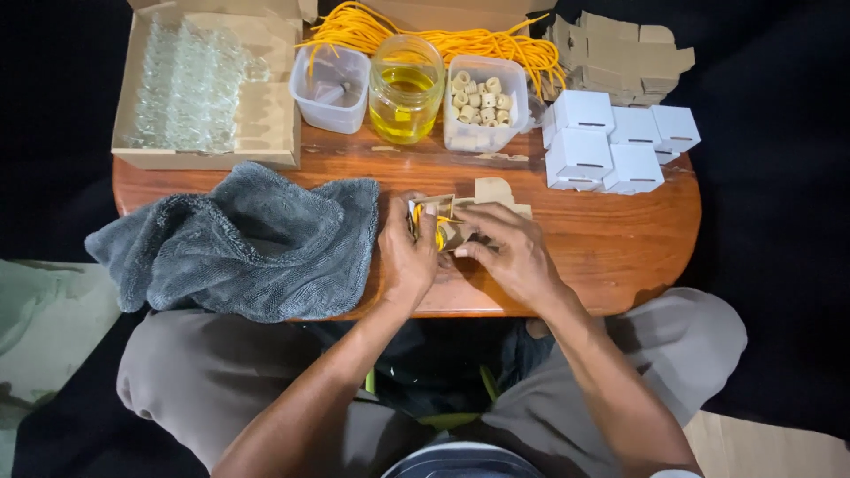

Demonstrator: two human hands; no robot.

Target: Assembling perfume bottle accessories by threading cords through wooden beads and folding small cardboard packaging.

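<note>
- My left hand (405, 252) and right hand (509, 252) both grip a small brown cardboard box (452, 221), half folded, yellow cord inside, at the desk (611, 239) front edge.
- Five closed white boxes (611, 146) stand finished, I judge; flat cardboard blanks (624, 57) remain.
- Grey towel (239, 239) lies left; oil jar (405, 88) behind.
</note>
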